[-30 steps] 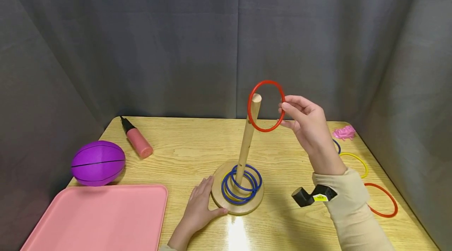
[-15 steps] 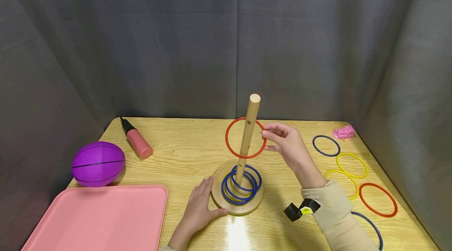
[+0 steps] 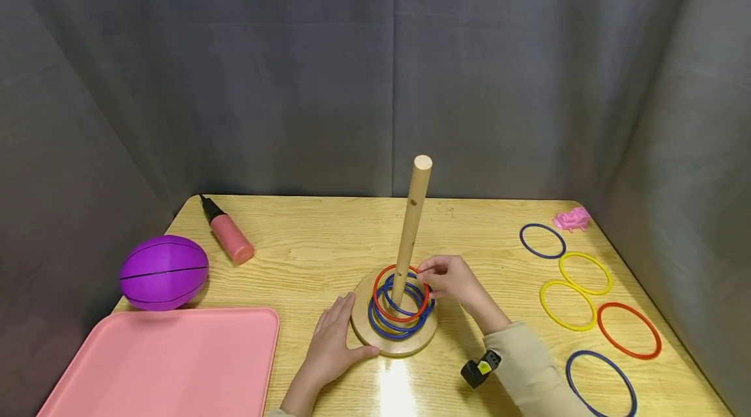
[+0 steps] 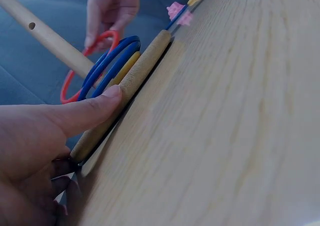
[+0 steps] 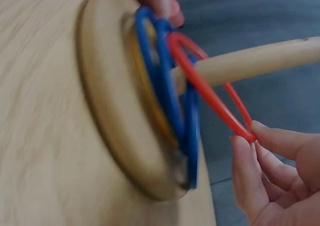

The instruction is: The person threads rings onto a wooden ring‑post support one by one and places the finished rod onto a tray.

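A wooden peg (image 3: 412, 215) rises from a round wooden base (image 3: 405, 346). Several blue rings (image 3: 394, 337) lie loosely stacked around the foot of the peg, and a yellow ring (image 5: 145, 88) shows beneath them in the right wrist view. My right hand (image 3: 454, 283) pinches a red ring (image 5: 215, 103) between thumb and fingers. That ring encircles the peg, tilted, just over the blue ones. At the left side of the base rests my left hand (image 3: 330, 346), its thumb pressed along the rim and its fingers fairly straight against the edge.
On the right lie two yellow rings (image 3: 542, 303), a red ring (image 3: 658, 342) and two blue rings (image 3: 622, 374), with a pink toy (image 3: 572, 219) behind. A pink tray (image 3: 272, 339), a purple ball (image 3: 164, 272) and a hand pump (image 3: 231, 234) occupy the left.
The right hand has carried the red ring left to the peg, then down around it from near its top to just above the blue rings. My left hand has stayed at the base.
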`<state>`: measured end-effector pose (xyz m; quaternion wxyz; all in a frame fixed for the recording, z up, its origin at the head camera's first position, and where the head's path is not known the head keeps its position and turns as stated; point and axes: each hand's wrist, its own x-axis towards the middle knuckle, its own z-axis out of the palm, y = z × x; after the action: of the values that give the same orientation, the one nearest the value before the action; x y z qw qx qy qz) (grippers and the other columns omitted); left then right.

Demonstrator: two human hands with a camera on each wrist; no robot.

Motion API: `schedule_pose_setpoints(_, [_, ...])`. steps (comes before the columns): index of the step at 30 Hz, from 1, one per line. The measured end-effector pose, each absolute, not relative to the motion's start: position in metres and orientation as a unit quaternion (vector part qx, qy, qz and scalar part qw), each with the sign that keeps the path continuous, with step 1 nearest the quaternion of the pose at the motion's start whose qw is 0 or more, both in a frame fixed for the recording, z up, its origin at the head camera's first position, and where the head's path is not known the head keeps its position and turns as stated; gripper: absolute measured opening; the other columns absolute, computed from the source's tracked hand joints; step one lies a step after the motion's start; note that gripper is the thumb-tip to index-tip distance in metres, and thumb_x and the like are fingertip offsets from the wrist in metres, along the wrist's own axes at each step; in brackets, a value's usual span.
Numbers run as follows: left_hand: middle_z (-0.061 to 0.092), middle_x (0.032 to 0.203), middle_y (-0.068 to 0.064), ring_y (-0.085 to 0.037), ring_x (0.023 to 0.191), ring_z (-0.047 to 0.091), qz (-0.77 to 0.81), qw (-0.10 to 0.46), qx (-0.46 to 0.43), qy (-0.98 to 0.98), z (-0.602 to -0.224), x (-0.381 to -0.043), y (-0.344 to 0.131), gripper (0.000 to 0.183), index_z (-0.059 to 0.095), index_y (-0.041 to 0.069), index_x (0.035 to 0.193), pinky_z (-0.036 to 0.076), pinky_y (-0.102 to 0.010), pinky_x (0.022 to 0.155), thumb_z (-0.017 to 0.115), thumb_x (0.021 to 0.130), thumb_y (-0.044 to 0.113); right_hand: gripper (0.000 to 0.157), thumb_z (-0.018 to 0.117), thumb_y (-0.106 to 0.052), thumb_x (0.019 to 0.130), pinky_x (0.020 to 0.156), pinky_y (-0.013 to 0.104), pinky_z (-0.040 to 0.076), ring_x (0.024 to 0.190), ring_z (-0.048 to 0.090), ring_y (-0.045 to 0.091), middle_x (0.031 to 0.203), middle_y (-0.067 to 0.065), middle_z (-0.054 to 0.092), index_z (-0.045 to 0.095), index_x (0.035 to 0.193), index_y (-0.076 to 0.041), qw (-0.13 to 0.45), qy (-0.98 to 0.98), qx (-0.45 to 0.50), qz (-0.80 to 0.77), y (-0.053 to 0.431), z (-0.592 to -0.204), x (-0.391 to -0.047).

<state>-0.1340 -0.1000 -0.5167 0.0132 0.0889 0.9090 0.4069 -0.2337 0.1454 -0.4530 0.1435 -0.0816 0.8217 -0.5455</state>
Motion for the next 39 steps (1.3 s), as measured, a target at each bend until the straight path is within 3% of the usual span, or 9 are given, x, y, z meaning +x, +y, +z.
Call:
schedule_pose_setpoints(5, [0.027,0.157,-0.022,-0.041,0.147,0.020,0.414,0.018,0.090,0.906,-0.516,-0.134,-0.100,0.109,0.025,-0.001,0.151,0.011,-0.061,0.120,0.082,0.070,0.043,0.015,0.063,-0.002,0.090,0.058,0.026,0.059,0.068,0.063,0.007,0.087,0.013,0.071,0.066,0.100,0.008,0.124,0.847,-0.074,-0.511,0.143,-0.464,-0.234])
schedule_pose_setpoints(13, [0.027,0.158,-0.022,-0.040,0.148,0.020,0.413,0.015,0.092,0.906,-0.518,-0.135,-0.101,0.108,0.025,0.000,0.152,0.011,-0.061,0.120,0.082,0.071,0.044,0.017,0.067,-0.005,0.089,0.060,0.028,0.060,0.068,0.063,0.008,0.087,0.012,0.070,0.067,0.101,0.007,0.099,0.857,-0.053,-0.504,0.150,-0.466,-0.234])
schedule_pose_setpoints(24, [0.028,0.158,-0.021,-0.040,0.148,0.020,0.407,0.017,0.089,0.909,-0.518,-0.135,-0.100,0.108,0.025,0.000,0.152,0.012,-0.060,0.121,0.082,0.071,0.043,0.032,0.062,-0.010,0.094,0.075,0.036,0.062,0.095,0.067,0.026,0.105,0.019,0.068,0.059,0.117,0.011,0.077,0.853,-0.042,-0.515,0.195,-0.451,-0.256])
schedule_pose_setpoints(26, [0.027,0.158,-0.021,-0.040,0.148,0.020,0.406,0.017,0.089,0.910,-0.518,-0.135,-0.101,0.108,0.025,0.000,0.152,0.012,-0.060,0.121,0.082,0.071,0.043,0.034,0.061,-0.011,0.095,0.078,0.037,0.061,0.096,0.067,0.025,0.108,0.020,0.067,0.057,0.120,0.011,0.067,0.855,-0.042,-0.513,0.207,-0.448,-0.262])
schedule_pose_setpoints(29, [0.027,0.158,-0.020,-0.039,0.148,0.020,0.405,0.018,0.088,0.910,-0.518,-0.136,-0.101,0.108,0.025,0.001,0.152,0.011,-0.059,0.121,0.082,0.071,0.043,0.036,0.060,-0.013,0.096,0.080,0.035,0.061,0.090,0.066,0.012,0.112,0.022,0.064,0.056,0.123,0.011,0.045,0.858,-0.036,-0.510,0.226,-0.443,-0.273])
schedule_pose_setpoints(33, [0.028,0.158,-0.020,-0.039,0.148,0.020,0.406,0.014,0.089,0.910,-0.518,-0.135,-0.101,0.107,0.026,0.001,0.152,0.012,-0.059,0.121,0.082,0.071,0.043,0.039,0.060,-0.015,0.096,0.079,0.027,0.061,0.087,0.063,0.001,0.118,0.026,0.061,0.054,0.126,0.009,0.001,0.877,-0.020,-0.481,0.252,-0.439,-0.287])
schedule_pose_setpoints(36, [0.029,0.157,-0.020,-0.040,0.147,0.021,0.405,0.010,0.092,0.910,-0.518,-0.135,-0.101,0.107,0.027,0.000,0.151,0.012,-0.059,0.121,0.082,0.071,0.044,0.041,0.061,-0.016,0.096,0.083,0.029,0.058,0.096,0.066,0.018,0.121,0.029,0.060,0.053,0.128,0.008,-0.042,0.905,-0.011,-0.424,0.272,-0.439,-0.298])
schedule_pose_setpoints(39, [0.029,0.157,-0.020,-0.040,0.147,0.021,0.405,0.010,0.092,0.910,-0.518,-0.135,-0.101,0.107,0.027,0.001,0.151,0.012,-0.059,0.121,0.082,0.071,0.044,0.049,0.060,-0.017,0.095,0.094,0.045,0.051,0.116,0.057,0.040,0.129,0.032,0.055,0.047,0.134,0.009,-0.058,0.927,-0.007,-0.371,0.292,-0.442,-0.306])
